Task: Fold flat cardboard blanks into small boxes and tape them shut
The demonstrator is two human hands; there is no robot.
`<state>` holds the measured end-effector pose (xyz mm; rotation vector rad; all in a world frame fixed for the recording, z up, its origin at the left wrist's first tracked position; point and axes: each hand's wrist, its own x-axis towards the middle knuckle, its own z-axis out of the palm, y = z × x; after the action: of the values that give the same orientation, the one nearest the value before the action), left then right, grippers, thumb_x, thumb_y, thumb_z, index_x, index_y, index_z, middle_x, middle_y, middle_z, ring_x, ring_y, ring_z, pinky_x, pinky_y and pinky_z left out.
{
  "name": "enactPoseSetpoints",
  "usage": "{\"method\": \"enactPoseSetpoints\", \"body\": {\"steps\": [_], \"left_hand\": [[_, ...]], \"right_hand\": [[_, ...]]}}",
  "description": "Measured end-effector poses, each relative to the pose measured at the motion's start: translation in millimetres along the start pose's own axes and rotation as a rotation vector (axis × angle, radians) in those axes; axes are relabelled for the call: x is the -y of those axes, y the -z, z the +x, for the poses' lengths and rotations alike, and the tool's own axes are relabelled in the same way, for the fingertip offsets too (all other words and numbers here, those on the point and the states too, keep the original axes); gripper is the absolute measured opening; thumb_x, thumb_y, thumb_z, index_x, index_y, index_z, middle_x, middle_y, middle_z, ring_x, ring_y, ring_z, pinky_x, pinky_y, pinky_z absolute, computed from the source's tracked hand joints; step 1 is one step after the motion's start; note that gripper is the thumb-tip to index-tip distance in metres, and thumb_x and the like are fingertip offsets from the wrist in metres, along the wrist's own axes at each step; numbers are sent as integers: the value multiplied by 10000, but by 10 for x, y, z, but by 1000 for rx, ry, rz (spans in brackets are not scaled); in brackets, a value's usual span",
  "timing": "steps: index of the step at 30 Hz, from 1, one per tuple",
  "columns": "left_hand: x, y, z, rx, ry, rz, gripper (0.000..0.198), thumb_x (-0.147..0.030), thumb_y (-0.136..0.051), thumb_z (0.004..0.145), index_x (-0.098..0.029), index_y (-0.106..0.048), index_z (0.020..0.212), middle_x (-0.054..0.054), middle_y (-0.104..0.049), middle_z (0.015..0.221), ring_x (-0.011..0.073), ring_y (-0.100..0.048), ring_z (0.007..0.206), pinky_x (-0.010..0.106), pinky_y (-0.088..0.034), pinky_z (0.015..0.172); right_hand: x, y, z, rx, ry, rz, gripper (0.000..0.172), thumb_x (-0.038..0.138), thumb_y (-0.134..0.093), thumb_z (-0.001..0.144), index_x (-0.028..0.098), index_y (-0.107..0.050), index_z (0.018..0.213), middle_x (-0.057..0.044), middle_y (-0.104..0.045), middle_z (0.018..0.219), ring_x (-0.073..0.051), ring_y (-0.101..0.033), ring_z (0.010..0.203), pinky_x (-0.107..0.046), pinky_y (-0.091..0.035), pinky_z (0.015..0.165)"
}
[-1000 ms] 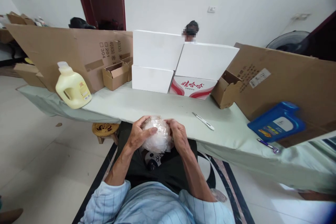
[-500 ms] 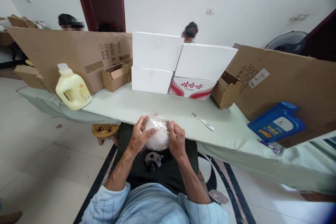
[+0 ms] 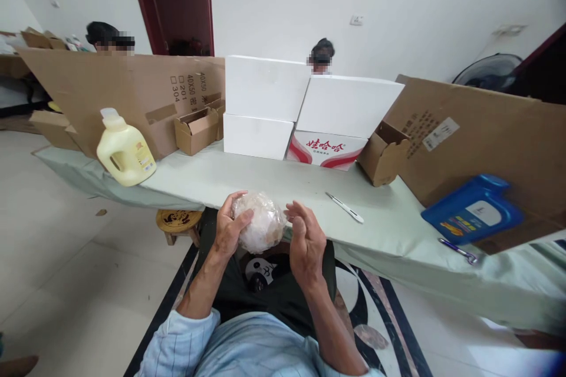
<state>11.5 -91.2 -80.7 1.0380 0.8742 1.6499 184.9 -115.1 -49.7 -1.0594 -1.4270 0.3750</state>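
Bundle: a round, whitish bundle (image 3: 260,227) wrapped in crinkled clear film, shiny in places; it is over the lap, at the table's near edge.
Left hand: the left hand (image 3: 228,231) curls around the bundle's left side, thumb laid across the front.
Right hand: the right hand (image 3: 308,241) is part open beside the bundle's right side, fingers loosely bent and grasping nothing visible; whether the fingertips touch the film, I cannot tell.
Table: long table (image 3: 190,179) under a smooth, pale green cloth that hangs over the near edge.
Far side: three plain, matt white boxes (image 3: 267,87) and a box (image 3: 327,151) with red print make a low wall, two high and two across, blocking much of the view beyond.
Flanks: tall brown cardboard panels, one left (image 3: 128,85) and one right (image 3: 481,123), close off the sides; small open cartons, left (image 3: 194,134) and right (image 3: 384,158), stand next to the wall.
Left end: a pale yellow plastic jug (image 3: 126,153), rounded, with a moulded handle.
Right end: a flat-sided blue bottle (image 3: 471,212) leans against the panel; near it lies a thin purple tool (image 3: 457,250).
Between: a slim, pointed white tool (image 3: 345,208) lies beyond the right hand.
Below: a round wooden stool (image 3: 178,221).
Behind: two people's heads (image 3: 322,50) show over the cardboard and boxes.
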Motion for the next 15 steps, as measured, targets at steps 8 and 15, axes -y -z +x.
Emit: {"method": "enactPoseSetpoints", "body": {"steps": [8, 15], "left_hand": [[-11, -132, -112, -91, -72, -31, 659, -538, -812, 756, -197, -597, 1277, 52, -669, 1079, 181, -631, 848, 245, -519, 726], [153, -277, -186, -96, -90, 28, 709, -653, -738, 838, -222, -513, 1355, 70, -658, 1171, 193, -649, 916, 258, -539, 776]], "right_hand": [[-11, -193, -354, 62, 90, -139, 472, 451, -466, 1087, 178, -662, 1419, -151, -736, 1356, -291, -713, 1236, -436, -590, 1038], [22, -166, -161, 63, 33, -85, 421, 436, -420, 1101, 196, -744, 1220, -110, -803, 1082, -227, -749, 893, -328, -592, 813]]}}
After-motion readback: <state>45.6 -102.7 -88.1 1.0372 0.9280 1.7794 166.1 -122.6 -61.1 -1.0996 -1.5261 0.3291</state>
